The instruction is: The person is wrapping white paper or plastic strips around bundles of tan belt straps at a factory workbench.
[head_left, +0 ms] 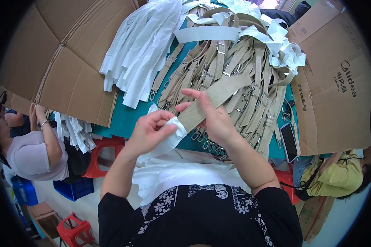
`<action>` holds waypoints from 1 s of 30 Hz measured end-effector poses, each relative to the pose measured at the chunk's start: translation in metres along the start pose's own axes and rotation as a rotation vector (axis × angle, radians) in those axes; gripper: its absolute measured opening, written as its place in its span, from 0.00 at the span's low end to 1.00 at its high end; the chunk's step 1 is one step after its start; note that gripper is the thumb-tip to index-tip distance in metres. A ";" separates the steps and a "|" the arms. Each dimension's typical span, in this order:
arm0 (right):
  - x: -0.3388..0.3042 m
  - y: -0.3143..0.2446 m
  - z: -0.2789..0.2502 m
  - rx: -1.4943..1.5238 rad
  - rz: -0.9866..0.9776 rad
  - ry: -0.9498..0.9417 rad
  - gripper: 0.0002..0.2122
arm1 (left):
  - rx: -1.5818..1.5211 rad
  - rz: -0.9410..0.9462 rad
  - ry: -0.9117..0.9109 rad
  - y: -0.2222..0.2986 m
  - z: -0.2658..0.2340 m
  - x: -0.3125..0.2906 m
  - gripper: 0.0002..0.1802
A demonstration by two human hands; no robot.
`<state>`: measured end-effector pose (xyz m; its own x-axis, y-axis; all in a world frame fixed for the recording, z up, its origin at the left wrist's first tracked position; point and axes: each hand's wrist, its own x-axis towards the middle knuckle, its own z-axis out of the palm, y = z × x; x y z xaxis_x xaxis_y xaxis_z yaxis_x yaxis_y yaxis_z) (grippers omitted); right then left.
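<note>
Pinches thin white soft sleeve (pixel 169 142) at end of wide flat beige strap (pixel 226 91) with left hand (pixel 150 131); clamps strap in right hand (pixel 219 123).

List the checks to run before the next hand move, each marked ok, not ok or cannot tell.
1. Left hand gripping the white sheet: ok.
2. Right hand holding the tan strap: ok, thumb on top.
3. Tan strap's underside in view: not ok, it faces away.
4. Tan strap's far end off the strap pile: cannot tell, they overlap in view.
5. Phone clear of both hands: ok.
</note>
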<state>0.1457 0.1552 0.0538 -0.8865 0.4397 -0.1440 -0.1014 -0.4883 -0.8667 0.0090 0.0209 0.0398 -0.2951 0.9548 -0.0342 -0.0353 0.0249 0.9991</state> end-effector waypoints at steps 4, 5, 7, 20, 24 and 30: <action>0.001 -0.025 -0.005 -0.525 -0.157 -0.080 0.23 | 0.116 -0.144 -0.144 0.027 -0.001 0.012 0.11; 0.000 -0.029 -0.006 -0.661 -0.227 -0.111 0.23 | 0.116 -0.141 -0.148 0.027 -0.002 0.015 0.11; -0.005 -0.037 -0.003 -0.693 -0.229 -0.107 0.23 | 0.191 -0.054 -0.205 0.024 -0.005 0.021 0.08; -0.013 -0.046 -0.017 -0.647 -0.303 0.003 0.19 | 0.198 -0.395 -0.529 -0.014 0.015 0.032 0.10; -0.009 -0.036 -0.025 -0.712 -0.361 0.020 0.18 | -0.021 -0.069 -0.184 -0.044 0.030 0.020 0.12; -0.006 -0.018 -0.049 -0.641 -0.122 0.022 0.16 | -0.247 -0.048 -0.111 -0.047 0.032 0.012 0.12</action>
<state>0.1748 0.1988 0.0465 -0.8757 0.4819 -0.0308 0.0950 0.1093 -0.9895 0.0373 0.0409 -0.0063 -0.1819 0.9812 -0.0646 -0.2822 0.0109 0.9593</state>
